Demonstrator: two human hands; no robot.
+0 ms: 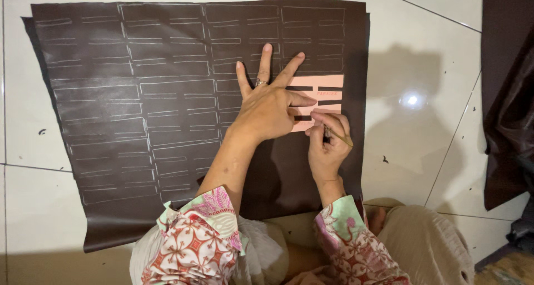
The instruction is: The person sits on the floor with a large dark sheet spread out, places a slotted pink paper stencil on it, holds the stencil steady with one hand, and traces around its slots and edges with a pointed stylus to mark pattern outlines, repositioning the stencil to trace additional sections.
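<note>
Pressing flat on a pink card template (322, 98), the left hand (270, 104) is spreading its fingers wide, holding nothing closed in its grip; the palm and fingers are simply bearing down, which in my judgement is keeping the template from sliding while its slots are being traced. A ring is showing on 1 finger of that hand. The template is lying on the dark brown sheet (167, 124), toward that sheet's right edge and a little above its middle, with several narrow slots cut through it so the brown is showing in dark bars.

The right hand (327, 143) is curling just below the template, pinching a thin pencil-like marker (338, 135) between thumb and fingers, its tip hidden by the fingers near the template's lower edge. That low, close grip seems suited to steady fine lines.

Covering most of the sheet to the left of the template, rows of pale outlined bars are already standing in 4 or so columns. The sheet itself is lying flat on a white tiled floor (434, 57), which is giving a hard backing. Right of the sheet, more dark material (509, 96) is hanging or lying at the frame edge.

No container is appearing anywhere in view, so nothing is being held in one
</note>
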